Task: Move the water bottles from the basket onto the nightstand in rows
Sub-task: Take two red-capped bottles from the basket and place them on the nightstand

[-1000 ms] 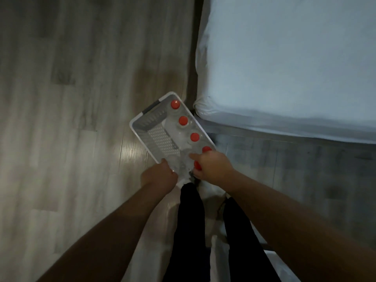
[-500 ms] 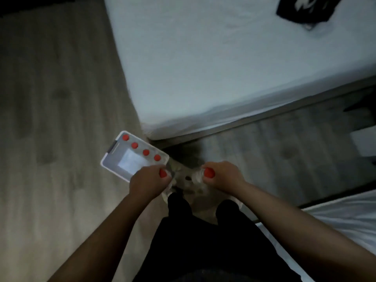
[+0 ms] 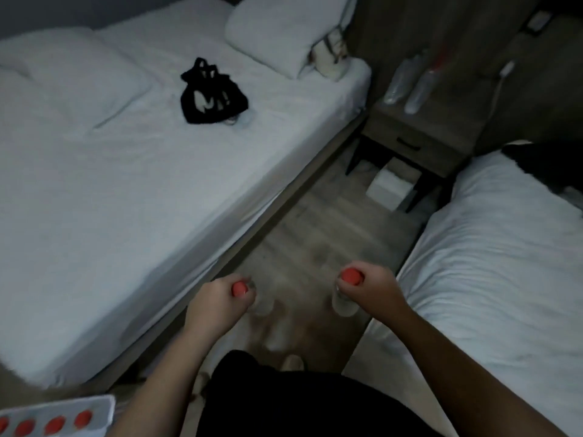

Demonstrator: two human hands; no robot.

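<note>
Each hand clamps a bottle by its red-capped neck, left hand (image 3: 214, 302) and right hand (image 3: 367, 287) apart mid-frame, ready for the nightstand (image 3: 419, 130) upper right; basket (image 3: 104, 405) lower left.

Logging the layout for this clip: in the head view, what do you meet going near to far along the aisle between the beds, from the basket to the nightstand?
Basket with red-capped bottles → left hand and right hand, a bottle in each grip → white box under the nightstand → nightstand → two bottles on it.
</note>
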